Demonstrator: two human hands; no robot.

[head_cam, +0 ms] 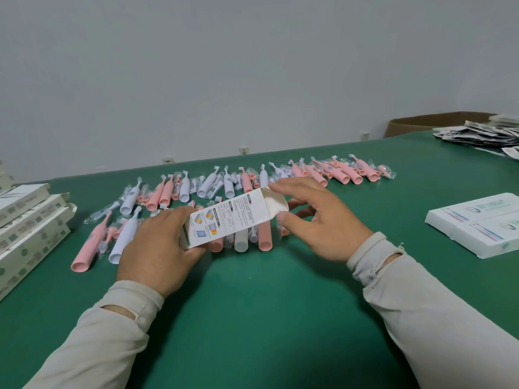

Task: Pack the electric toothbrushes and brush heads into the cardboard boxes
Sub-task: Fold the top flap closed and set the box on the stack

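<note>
Our left hand (157,248) grips the box (227,220) at its near end, long axis running up and right. Its open flap (276,204) faces our right hand (317,217), fingers loosely spread, empty, nearer the toothbrushes (265,234) just behind.

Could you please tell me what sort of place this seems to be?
Probably a small packing workshop: rows of toothbrushes on a green table, stacked boxes, and a box held in the hands.
</note>
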